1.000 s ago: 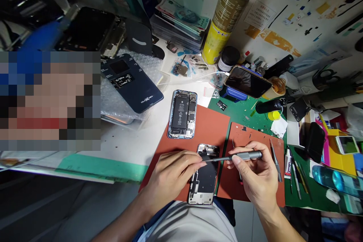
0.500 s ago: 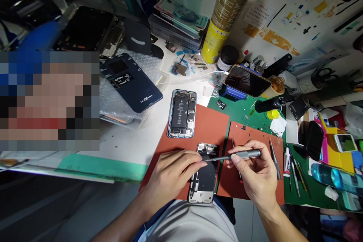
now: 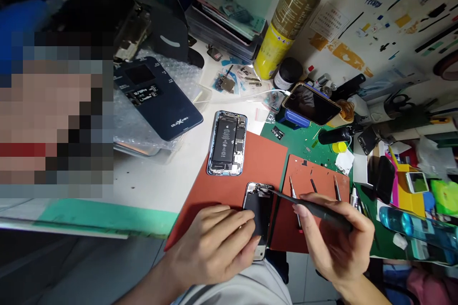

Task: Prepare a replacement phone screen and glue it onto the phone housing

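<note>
A detached phone screen assembly (image 3: 263, 214), its dark inner side up, lies on the brown mat close to my body. My left hand (image 3: 218, 243) bends over its left edge, fingers curled and pressed on it, steadying it; the fingers hide part of it. In my right hand (image 3: 336, 233) is a pair of dark tapered tweezers (image 3: 315, 207), gripped between thumb and fingers. Their tip reaches the upper end of the screen assembly, at small metal parts. Farther up, an opened phone body (image 3: 226, 143) with its battery showing lies across the mat's edge.
A slim screwdriver (image 3: 293, 195) and another pointed tool (image 3: 337, 188) lie on the right mat. A phone on a blue stand (image 3: 311, 102), a spray can (image 3: 286, 19) and a dark blue panel (image 3: 161, 97) stand or lie beyond. A blurred-out person is at left.
The grey screwdriver has left my right hand, which now holds dark tweezers at the screen's top end. My left hand has moved off the screwdriver tip, down onto the screen assembly.
</note>
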`<state>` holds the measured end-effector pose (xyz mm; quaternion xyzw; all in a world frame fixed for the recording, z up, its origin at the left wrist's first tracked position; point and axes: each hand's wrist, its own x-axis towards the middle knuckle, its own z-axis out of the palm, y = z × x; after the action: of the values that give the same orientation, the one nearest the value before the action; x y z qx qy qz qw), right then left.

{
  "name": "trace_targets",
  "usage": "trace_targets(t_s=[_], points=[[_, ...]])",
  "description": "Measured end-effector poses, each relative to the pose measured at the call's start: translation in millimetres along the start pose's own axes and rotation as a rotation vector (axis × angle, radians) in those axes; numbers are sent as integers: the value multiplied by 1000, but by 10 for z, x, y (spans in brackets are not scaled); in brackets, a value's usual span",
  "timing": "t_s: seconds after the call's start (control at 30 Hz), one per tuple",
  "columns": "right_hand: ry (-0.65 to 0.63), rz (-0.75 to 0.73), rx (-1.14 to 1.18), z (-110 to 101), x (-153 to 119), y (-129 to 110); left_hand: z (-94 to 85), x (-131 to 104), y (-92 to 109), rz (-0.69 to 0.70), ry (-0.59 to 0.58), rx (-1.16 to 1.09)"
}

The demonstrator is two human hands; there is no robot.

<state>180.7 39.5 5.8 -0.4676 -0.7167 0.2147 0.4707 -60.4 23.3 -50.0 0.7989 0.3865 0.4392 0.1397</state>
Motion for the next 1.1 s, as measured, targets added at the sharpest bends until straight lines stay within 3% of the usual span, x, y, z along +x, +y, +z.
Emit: trace_targets(t_s=[0.17,0.67,1.1], points=[[-173,-35,-65,17,21,17,61,21,12,-7,-89,50],[-252,76,-167,98,81,-59,114,-21,11,-58,-70,59],[-250,47,-227,143,171,-135,132,-32,30,-84,-48,76]])
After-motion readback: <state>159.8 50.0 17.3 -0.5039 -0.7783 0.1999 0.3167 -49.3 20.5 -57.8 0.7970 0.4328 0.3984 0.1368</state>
